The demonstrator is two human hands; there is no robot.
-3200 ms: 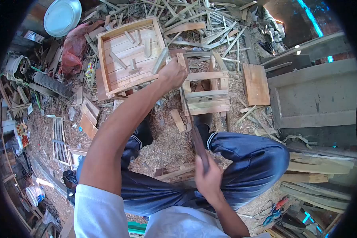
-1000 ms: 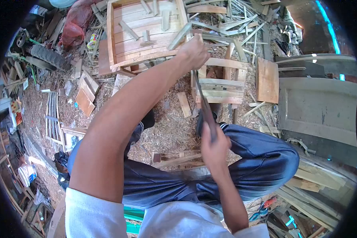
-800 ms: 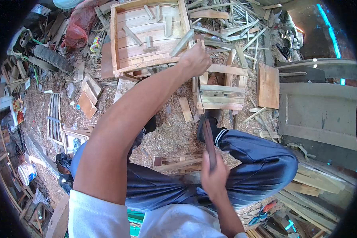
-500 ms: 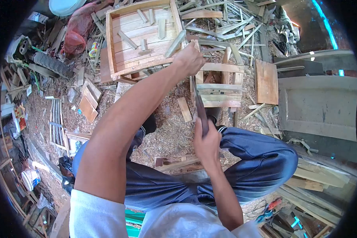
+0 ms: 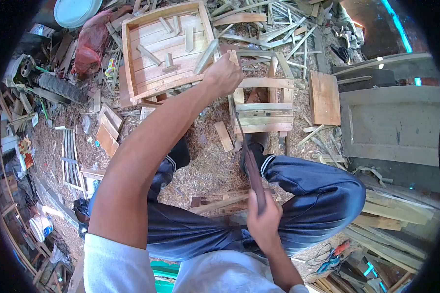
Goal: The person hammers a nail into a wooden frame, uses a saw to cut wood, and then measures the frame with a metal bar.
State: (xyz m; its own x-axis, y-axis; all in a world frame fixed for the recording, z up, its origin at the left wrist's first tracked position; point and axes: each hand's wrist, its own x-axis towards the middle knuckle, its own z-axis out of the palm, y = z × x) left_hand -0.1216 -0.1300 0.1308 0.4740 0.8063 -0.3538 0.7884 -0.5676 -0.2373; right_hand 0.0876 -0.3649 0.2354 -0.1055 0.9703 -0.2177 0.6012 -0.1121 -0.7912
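Observation:
My left hand point(image 5: 223, 74) is closed on a small light wood piece point(image 5: 233, 57), whose end sticks out above the fingers. It is held at the left side of a low slatted wooden stand point(image 5: 265, 114). In my right hand point(image 5: 264, 219), fingers wrapped round the dark handle, is a handsaw point(image 5: 252, 168). Its thin blade, seen nearly edge-on, runs up past the stand's left edge to just below my left hand. The spot where blade and wood meet is mostly hidden by that hand.
A shallow wooden tray point(image 5: 128, 63) with several short offcuts stands at upper left. Thin wood strips point(image 5: 278, 35) lie heaped behind. A flat board point(image 5: 324, 97) and a grey panel point(image 5: 393, 124) are at right. Wood shavings cover the floor between my legs.
My right hand has drawn the handsaw back toward my body and slightly right. The left hand keeps its grip on the wood piece; the whole view has shifted slightly.

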